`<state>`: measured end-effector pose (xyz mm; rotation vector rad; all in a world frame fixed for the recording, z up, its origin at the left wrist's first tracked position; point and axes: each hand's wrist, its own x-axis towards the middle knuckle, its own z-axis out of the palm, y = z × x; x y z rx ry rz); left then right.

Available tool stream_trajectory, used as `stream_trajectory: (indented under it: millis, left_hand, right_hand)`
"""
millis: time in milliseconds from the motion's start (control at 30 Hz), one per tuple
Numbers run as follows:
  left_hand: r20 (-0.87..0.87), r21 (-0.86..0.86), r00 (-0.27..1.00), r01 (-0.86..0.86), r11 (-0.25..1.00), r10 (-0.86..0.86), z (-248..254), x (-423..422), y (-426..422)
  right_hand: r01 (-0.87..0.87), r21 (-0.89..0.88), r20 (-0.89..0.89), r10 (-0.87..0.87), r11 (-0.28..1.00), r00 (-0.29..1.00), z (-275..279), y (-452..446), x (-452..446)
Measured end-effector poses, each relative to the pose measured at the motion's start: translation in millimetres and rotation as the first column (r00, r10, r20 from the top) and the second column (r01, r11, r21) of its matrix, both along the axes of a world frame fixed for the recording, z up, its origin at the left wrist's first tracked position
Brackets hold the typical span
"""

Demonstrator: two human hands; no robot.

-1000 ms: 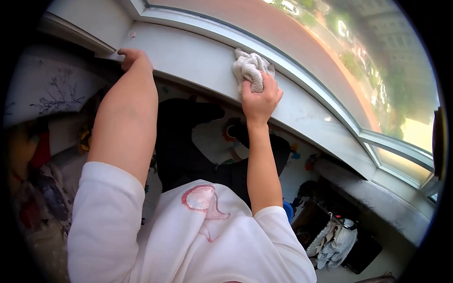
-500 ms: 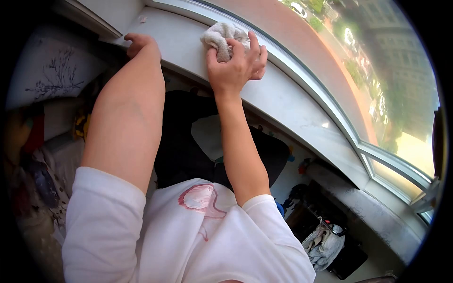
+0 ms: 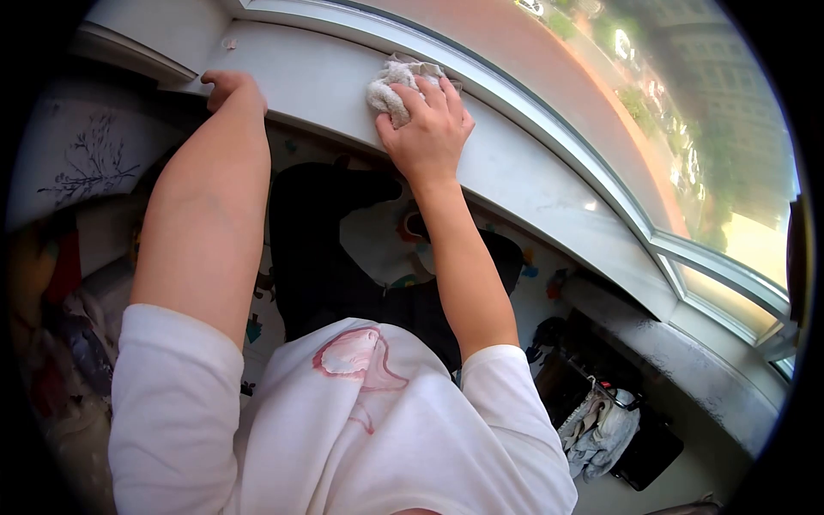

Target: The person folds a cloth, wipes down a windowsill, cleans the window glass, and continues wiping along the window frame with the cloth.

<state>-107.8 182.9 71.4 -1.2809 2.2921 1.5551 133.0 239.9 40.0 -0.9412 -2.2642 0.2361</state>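
Observation:
A greyish-white cloth lies bunched on the white windowsill, near the window frame. My right hand presses down on it with fingers curled over its near side. Part of the cloth sticks out to the left and beyond the fingertips. Farther left, my left hand is closed on the front edge of the sill, close to the corner. Some of its fingers are hidden behind the hand.
The window frame runs along the sill's far side, with street and trees outside the glass. Below the sill are legs in black. At lower right sits a dark container with crumpled fabric. A small pale item lies near the sill's left corner.
My right hand has flattened down onto the cloth, its fingers less raised and spread than before. My left hand still rests at the sill's edge. The view has shifted slightly.

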Motion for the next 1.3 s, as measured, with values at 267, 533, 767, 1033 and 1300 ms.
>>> stream_trajectory:
  millis: [267, 533, 767, 1033, 1300]
  left_hand:
    - [0.014, -0.044, 0.998, -0.064, 0.997, 0.065, 3, 3, -3]
    - [0.070, -0.087, 0.987, -0.140, 0.986, 0.146, 2, 2, -4]
    - [0.051, -0.124, 0.990, -0.128, 0.984, 0.135, -5, -2, -1]
    - [0.010, -0.140, 1.000, -0.014, 0.990, 0.015, -32, -23, 6]
    - [-0.024, -0.146, 1.000, -0.004, 0.989, 0.001, -38, -26, 0]
  right_hand:
    - [0.314, 0.066, 0.039, -0.316, 0.947, 0.948, -7, 32, 136]
    - [0.458, -0.005, 0.034, -0.457, 0.889, 0.889, -7, 45, 161]
    - [0.111, 0.030, -0.002, -0.111, 0.993, 0.994, -4, -3, 7]
    - [-0.037, -0.019, 0.003, 0.037, 0.999, 0.999, -7, -29, -110]
    - [-0.140, -0.078, -0.045, 0.137, 0.987, 0.990, 8, -20, 46]
